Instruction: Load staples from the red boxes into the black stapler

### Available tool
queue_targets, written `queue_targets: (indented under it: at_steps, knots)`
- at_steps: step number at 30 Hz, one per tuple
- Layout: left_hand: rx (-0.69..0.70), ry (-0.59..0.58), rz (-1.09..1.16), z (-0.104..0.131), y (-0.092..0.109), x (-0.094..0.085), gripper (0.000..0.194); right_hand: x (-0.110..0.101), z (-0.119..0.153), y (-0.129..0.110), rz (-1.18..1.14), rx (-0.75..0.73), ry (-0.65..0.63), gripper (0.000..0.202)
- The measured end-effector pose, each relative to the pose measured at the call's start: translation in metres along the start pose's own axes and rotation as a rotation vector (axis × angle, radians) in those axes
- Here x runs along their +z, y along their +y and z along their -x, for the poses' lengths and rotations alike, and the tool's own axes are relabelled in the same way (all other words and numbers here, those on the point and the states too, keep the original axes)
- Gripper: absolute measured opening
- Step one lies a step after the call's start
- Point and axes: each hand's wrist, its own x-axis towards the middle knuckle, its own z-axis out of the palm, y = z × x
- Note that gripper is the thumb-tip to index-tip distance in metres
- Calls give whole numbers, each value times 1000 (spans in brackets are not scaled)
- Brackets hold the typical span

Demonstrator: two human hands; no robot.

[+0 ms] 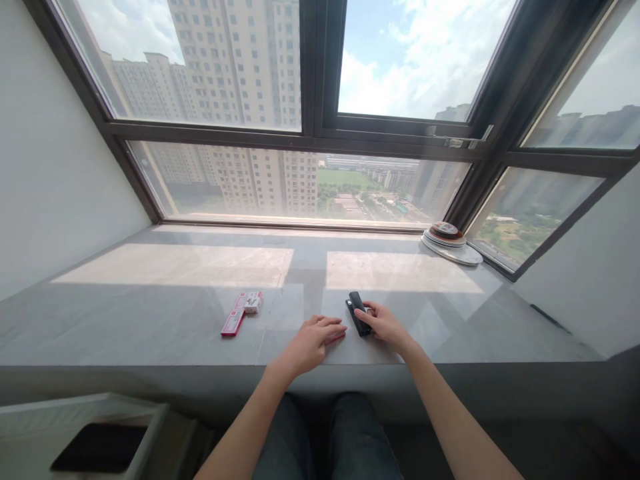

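Observation:
My right hand (383, 323) grips a black stapler (358, 313) from its right side, with the thumb across the top. The stapler lies on the sill and points away from me, tilted slightly left. Just left of it, my left hand (317, 337) rests on the sill with its fingers stretched out over a thin red item (335, 339). Most of that red item is hidden beneath the hand, so its kind cannot be made out. Farther left lie a flat red-and-white box (233, 324) and a small white box (253, 303) touching its right side.
The wide grey stone windowsill (170, 333) ends at a front edge near my knees. A stack of round plate-like discs (453, 252) sits in the far right corner by the window frame. Below left stands a white piece of furniture with a black flat object (100, 448) on it.

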Motion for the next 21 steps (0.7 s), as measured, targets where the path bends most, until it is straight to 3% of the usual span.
queue_targets:
  at_steps: [3,7,13,18,21]
  knots:
    - [-176,91,-55,21,-23,-20,65,9,20,1,-130,22,-42,64]
    - [-278,146,-10,49,-39,-39,74,33,38,-5,-238,26,-147,66]
    - [-294,138,50,34,-24,-17,85,74,37,-16,-211,-46,-143,61]
    - [-263,162,106,28,-9,-12,87,81,30,-15,-175,-34,-88,64]
    - [-298,347,67,41,-8,-26,61,79,29,-12,-232,15,-56,72]
